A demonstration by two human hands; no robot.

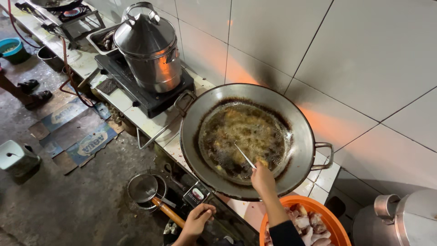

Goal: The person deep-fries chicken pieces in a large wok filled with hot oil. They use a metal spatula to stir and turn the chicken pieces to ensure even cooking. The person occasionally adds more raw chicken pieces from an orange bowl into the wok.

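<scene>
A large round metal wok (195,132) with two loop handles sits on a tiled counter against a white tiled wall. Its inner wall is ringed with dark burnt residue, and it holds bubbling brown-gold oil with pieces frying in it. The right hand (262,178) reaches over the near rim, fingers pinched together around a thin metal utensil (245,156) whose tip dips into the oil. The left hand (199,219) is lower, below the counter edge, fingers curled closed on a wooden handle (170,212) of a small strainer (143,188). An orange basin (337,223) of raw meat pieces sits just beside the right forearm.
</scene>
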